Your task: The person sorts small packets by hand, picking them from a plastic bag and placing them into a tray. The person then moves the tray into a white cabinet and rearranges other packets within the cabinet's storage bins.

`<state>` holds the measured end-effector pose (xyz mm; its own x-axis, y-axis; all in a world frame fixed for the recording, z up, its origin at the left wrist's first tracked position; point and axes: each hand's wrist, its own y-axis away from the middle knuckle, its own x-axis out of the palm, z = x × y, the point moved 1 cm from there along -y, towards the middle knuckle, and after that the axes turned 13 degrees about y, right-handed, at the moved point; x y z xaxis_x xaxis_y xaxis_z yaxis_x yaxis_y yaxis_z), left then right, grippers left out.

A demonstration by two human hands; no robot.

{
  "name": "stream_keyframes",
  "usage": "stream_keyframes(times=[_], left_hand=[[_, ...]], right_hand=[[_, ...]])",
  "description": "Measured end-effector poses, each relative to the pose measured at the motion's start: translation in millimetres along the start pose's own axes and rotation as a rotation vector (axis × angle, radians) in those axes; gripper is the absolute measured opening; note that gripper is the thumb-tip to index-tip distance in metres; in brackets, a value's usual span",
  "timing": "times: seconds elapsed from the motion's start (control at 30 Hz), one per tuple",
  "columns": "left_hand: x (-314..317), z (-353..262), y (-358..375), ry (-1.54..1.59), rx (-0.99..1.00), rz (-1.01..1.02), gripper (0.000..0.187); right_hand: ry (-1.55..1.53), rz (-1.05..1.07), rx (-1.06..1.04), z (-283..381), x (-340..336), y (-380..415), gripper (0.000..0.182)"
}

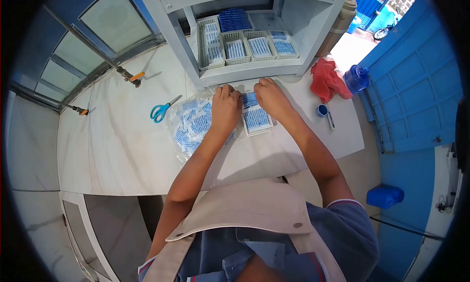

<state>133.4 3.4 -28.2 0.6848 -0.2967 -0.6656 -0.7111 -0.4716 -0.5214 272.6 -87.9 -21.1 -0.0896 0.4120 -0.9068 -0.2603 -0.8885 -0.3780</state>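
Note:
A small white basket (258,132) stands on the counter in front of me, holding white sachets (257,118) with blue print. At its far end lie more blue-printed sachets (249,100), between my two hands. My left hand (226,108) is closed, its fingers curled at the left side of these sachets; what is inside the fingers is hidden. My right hand (272,100) is closed too, fingertips pinched at their right edge. Partly under my left forearm, a clear plastic bag (193,123) full of loose blue-and-white sachets lies open on the counter.
Blue-handled scissors (159,112) lie left of the bag. A grey shelf (252,75) behind my hands holds several baskets (237,60) of sachets. At right are a red cloth (325,80), a blue bottle (356,79), a small round container (321,110) and a pen (331,120).

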Motion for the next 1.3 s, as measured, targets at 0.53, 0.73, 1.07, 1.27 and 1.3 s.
stream_keyframes(times=[0.53,0.73,1.07,1.27,1.3], left_hand=[[-23.7,-21.4,13.1,-0.146,0.014,0.104,0.023],[-89.5,4.9,69.8,-0.011,-0.344,0.019,0.03],[-119.1,46.9,98.8,0.121,-0.544,0.111,0.046],[-99.9,37.1,91.9,0.016,-0.677,0.117,0.054],[-97.8,36.1,89.0,0.002,-0.689,0.11,0.052]], right_hand=[[0.249,0.177,-0.084,6.7,-6.6,-14.6,0.01],[-0.178,0.176,-0.035,51.2,-30.7,-15.8,0.016],[-0.278,0.334,-0.412,147.4,50.1,-29.2,0.022],[-0.168,0.498,-0.137,141.7,55.0,-31.1,0.014],[-0.251,0.497,-0.17,137.1,55.4,-33.5,0.017]])
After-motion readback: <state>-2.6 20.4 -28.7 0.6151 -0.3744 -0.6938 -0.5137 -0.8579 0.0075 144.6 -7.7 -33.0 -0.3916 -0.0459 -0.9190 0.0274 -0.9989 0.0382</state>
